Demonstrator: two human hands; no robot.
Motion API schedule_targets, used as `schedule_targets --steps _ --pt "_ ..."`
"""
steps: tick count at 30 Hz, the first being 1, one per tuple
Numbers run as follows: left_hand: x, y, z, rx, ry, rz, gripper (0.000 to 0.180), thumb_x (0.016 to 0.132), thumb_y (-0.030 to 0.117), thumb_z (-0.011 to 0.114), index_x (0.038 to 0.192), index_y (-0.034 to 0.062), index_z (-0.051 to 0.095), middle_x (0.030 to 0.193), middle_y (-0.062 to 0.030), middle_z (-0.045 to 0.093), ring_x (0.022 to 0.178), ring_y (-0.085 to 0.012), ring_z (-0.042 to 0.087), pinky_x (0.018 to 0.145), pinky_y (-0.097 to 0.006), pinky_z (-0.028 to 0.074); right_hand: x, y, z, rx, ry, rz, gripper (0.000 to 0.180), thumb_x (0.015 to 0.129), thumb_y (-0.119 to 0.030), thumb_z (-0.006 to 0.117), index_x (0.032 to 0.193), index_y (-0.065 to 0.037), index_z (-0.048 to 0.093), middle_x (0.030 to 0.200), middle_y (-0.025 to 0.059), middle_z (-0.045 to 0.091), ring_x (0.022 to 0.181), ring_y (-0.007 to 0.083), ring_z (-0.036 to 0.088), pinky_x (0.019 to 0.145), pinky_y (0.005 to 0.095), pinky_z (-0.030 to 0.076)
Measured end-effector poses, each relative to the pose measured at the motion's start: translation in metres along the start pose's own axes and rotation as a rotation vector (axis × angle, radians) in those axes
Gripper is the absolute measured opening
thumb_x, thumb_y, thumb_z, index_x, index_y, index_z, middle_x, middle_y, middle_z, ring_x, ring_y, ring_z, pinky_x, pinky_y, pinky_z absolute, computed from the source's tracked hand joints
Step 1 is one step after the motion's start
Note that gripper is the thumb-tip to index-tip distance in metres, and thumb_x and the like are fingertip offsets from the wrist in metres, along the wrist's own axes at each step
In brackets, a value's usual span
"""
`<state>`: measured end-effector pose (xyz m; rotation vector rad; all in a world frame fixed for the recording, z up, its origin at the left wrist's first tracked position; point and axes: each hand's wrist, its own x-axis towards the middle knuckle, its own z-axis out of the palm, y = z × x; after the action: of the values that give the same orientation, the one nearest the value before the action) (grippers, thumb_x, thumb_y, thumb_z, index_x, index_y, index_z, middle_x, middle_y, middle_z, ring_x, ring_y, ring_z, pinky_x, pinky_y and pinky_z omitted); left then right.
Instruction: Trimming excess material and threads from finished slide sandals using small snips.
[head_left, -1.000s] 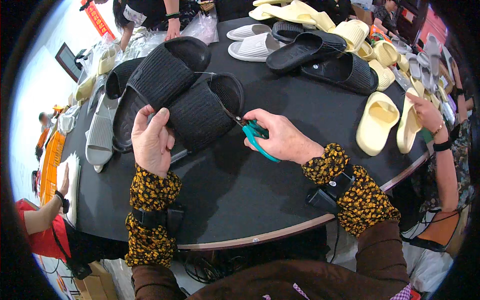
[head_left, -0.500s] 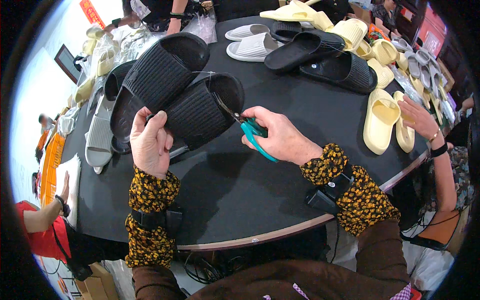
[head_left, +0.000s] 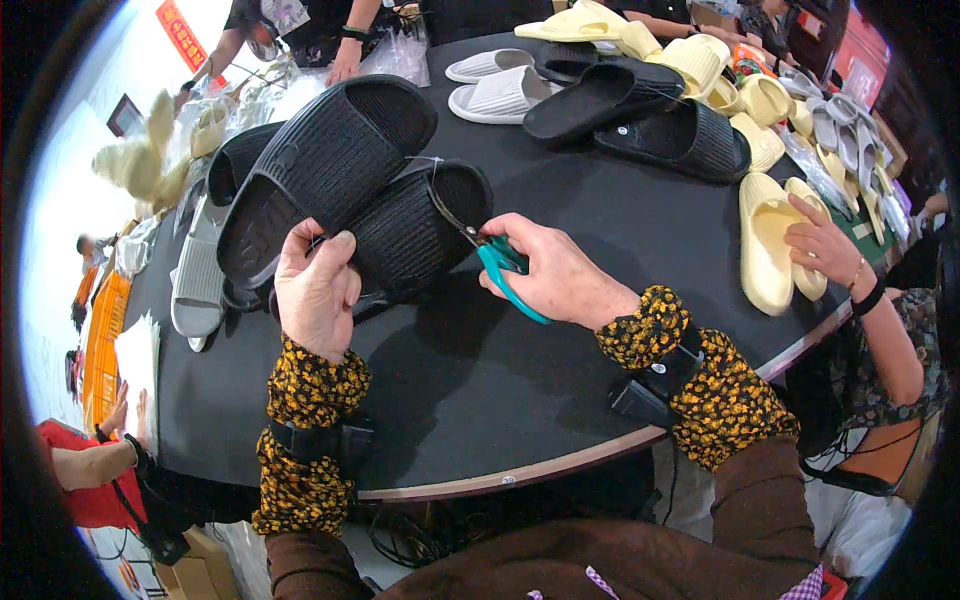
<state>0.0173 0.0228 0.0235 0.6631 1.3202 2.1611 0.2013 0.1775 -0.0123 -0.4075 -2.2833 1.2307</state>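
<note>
Two ribbed black slippers, a nearer one (head_left: 345,140) and one to its right (head_left: 415,225), hang tilted above the table, a thin clear tie between their straps. My left hand (head_left: 320,295) is closed, thumb against fingers, at their lower edge and holds the pair up. Teal-handled scissors (head_left: 500,265) sit in my right hand (head_left: 560,272), fingers wrapped round the loops. Their dark blades reach the strap opening of the right slipper, beside the tie. Whether the blades touch the tie I cannot tell.
The dark table (head_left: 500,400) carries grey slippers (head_left: 200,280) at left, white slippers (head_left: 503,95) and more black slippers (head_left: 680,140) at the back, and cream slippers (head_left: 765,245) at right. A co-worker's hand (head_left: 825,245) touches a cream slipper. Paper sheets (head_left: 138,370) lie at the left edge.
My left hand and the black slippers have shifted slightly right, the nearer slipper turning to show more of its insole. The scissors barely moved. The co-worker's hand at right has come down onto a cream slipper.
</note>
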Motion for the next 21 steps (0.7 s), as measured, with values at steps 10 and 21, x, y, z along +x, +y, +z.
schedule_targets --steps 10,21 --pt "0.0 -0.001 0.001 -0.017 -0.004 0.009 0.029 0.079 -0.002 0.063 0.1 0.0081 0.047 0.075 -0.0033 0.057 0.036 -0.0056 0.033 0.037 -0.021 0.029 0.0 -0.004 -0.002 0.03 -0.023 0.004 0.034 0.08 -0.012 0.065 0.108 0.002 0.051 0.077 0.009 0.062 0.07 0.0133 0.059 0.067 0.0289 0.047" --pt "0.001 0.001 0.004 0.009 0.02 -0.024 0.025 0.08 -0.001 0.062 0.098 0.0089 0.048 0.073 -0.0029 0.057 0.037 -0.0051 0.034 0.036 -0.021 0.029 0.001 -0.012 -0.006 0.147 0.009 -0.002 0.033 0.081 -0.011 0.065 0.108 0.002 0.05 0.074 0.0056 0.06 0.067 0.0083 0.055 0.062 0.0255 0.045"
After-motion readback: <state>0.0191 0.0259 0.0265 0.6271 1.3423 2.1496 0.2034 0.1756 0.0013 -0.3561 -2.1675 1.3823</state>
